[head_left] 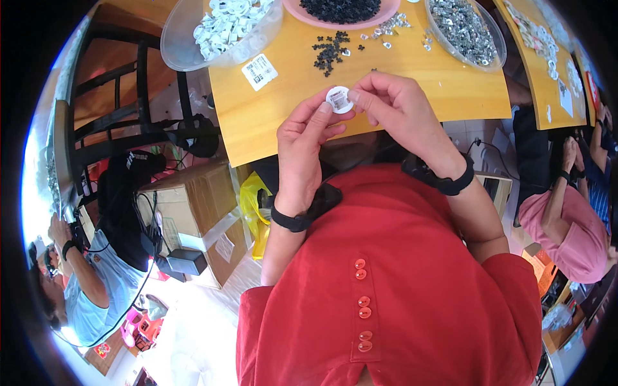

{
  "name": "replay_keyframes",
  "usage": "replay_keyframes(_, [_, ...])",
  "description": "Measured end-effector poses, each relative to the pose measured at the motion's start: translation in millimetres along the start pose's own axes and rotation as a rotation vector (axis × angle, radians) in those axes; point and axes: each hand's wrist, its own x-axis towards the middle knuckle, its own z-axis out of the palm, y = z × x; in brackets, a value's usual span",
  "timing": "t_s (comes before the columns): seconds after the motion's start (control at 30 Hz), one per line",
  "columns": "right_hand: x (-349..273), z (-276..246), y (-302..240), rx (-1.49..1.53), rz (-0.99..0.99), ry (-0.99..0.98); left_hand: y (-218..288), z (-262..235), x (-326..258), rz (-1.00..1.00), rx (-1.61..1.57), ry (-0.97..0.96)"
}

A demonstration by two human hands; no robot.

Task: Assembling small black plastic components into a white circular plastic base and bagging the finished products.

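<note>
Between both hands, over the near edge of the table, is a small round white plastic part [335,96] with a greyish square area in its middle. My left hand [309,127] pinches its left side between thumb and fingers. My right hand [394,103] has its thumb and forefinger closed at the part's right edge; whether a smaller piece sits between those fingertips is hidden. Beyond the hands lies a loose scatter of small black pieces [329,53]. A few small clear-and-metal pieces [391,26] lie to the right of them.
A clear bowl of white parts [225,29] stands far left, a pink basin of black pieces [347,24] in the middle, and a clear bowl of metallic pieces [465,35] at right. A white printed label [259,71] lies on the wooden table [450,96]. Other people sit at both sides.
</note>
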Motion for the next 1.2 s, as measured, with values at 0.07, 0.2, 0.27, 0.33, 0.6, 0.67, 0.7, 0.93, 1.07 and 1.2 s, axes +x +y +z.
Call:
replay_keyframes(0.07, [0.5,-3.4,-3.4,0.028,0.005,-0.03,1.5,-0.5,-2.4,-0.014,-0.022,-0.01])
replay_keyframes(0.2, [1.1,-7.4,-7.2,0.056,0.012,-0.067,-1.3,-4.5,-3.0,-0.002,-0.068,-0.062])
replay_keyframes(0.27, [0.2,-7.9,-10.0,0.014,0.004,-0.066,-3.2,-6.5,-1.7,0.003,-0.058,-0.079])
replay_keyframes(0.33, [0.5,-7.3,-12.1,-0.019,-0.013,-0.053,-3.2,-7.9,-1.6,-0.005,-0.159,-0.113])
replay_keyframes(0.6, [3.5,-5.8,-9.4,-0.04,-0.096,-0.074,-3.9,-6.8,0.4,0.036,-0.183,-0.121])
replay_keyframes(0.67, [4.2,-5.4,-8.3,0.01,-0.1,-0.095,-3.7,-6.8,1.0,0.031,-0.21,-0.118])
replay_keyframes(0.7, [4.4,-5.3,-9.8,0.01,-0.095,-0.092,-3.4,-8.1,1.7,0.039,-0.224,-0.132])
replay_keyframes(0.93, [13.1,2.5,-26.0,0.196,-0.02,-0.176,4.8,-21.1,1.7,0.085,-0.343,-0.198])
replay_keyframes(1.07, [16.3,18.5,-42.2,0.277,-0.067,-0.18,21.5,-23.0,-4.3,0.182,-0.388,-0.228])
replay_keyframes(1.2, [20.5,26.2,-60.2,0.265,-0.087,-0.241,32.6,-33.7,-11.4,0.276,-0.4,-0.224])
